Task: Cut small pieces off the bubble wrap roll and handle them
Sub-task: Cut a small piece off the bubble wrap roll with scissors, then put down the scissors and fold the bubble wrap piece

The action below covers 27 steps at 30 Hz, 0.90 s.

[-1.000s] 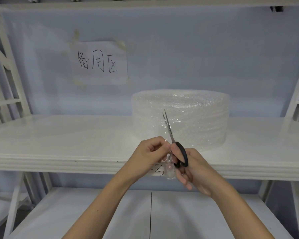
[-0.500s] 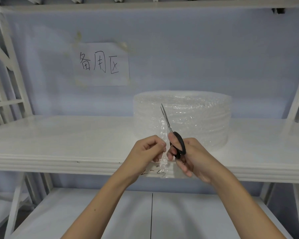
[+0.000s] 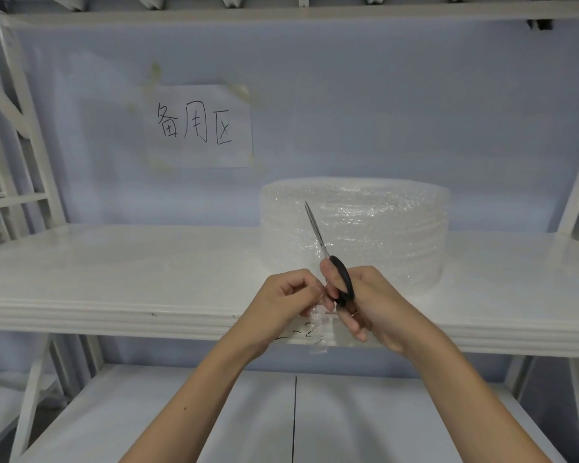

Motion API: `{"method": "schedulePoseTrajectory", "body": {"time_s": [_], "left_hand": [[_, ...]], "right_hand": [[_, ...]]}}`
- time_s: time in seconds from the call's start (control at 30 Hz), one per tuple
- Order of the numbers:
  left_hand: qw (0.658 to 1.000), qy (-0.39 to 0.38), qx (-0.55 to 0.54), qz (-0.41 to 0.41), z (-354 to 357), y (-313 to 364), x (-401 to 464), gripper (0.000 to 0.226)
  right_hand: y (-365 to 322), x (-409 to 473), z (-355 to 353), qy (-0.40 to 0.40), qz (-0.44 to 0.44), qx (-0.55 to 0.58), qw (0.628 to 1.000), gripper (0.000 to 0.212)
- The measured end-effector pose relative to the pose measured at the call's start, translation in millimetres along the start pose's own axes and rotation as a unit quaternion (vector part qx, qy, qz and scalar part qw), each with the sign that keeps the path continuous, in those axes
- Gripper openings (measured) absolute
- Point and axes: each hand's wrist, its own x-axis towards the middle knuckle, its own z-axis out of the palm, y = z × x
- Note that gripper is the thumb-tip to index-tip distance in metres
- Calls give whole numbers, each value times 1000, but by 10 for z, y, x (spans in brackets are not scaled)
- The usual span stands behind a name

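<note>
The bubble wrap roll [image 3: 355,228] stands on the shelf [image 3: 114,262]. Just in front of it, the right hand [image 3: 368,302] grips scissors [image 3: 331,262], blades together, and the left hand [image 3: 288,302] fingers pinch a small bubble wrap piece [image 3: 316,329].

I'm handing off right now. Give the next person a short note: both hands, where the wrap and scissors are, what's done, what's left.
Left hand: pinching a small piece of bubble wrap, which hangs in front of the shelf edge.
Right hand: holding the scissors by the black handle, blades shut, tips pointing up.
Bubble wrap roll: standing on the shelf, just behind the hands.
Done: one small piece appears cut free, though clear film makes that hard to confirm.
Left: put this piece down, then cut more from the roll.
</note>
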Motion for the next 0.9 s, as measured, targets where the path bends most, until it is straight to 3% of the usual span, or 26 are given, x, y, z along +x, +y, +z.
{"method": "schedulePoseTrajectory", "body": {"time_s": [0.13,0.27,0.4,0.5,0.7,0.9], "left_hand": [[999,45,-11,-6,-8,-6,4,40],[996,77,-47,-15,-5,-12,26,30],[991,100,-78,-31,-8,-31,55,25],[990,100,-85,-44,-11,-42,80,20],[988,104,-102,-48,-3,-4,76,14],[990,99,-89,-35,-49,14,67,18]], "right_hand": [[-156,-66,-10,42,-37,15,998,51],[-258,-252,-244,141,-69,13,987,60],[-84,-392,-674,289,-19,-18,957,54],[90,-386,-1014,341,48,-81,935,50],[173,-244,-1347,334,158,-277,887,54],[267,-82,-1362,298,208,-513,777,46]]}}
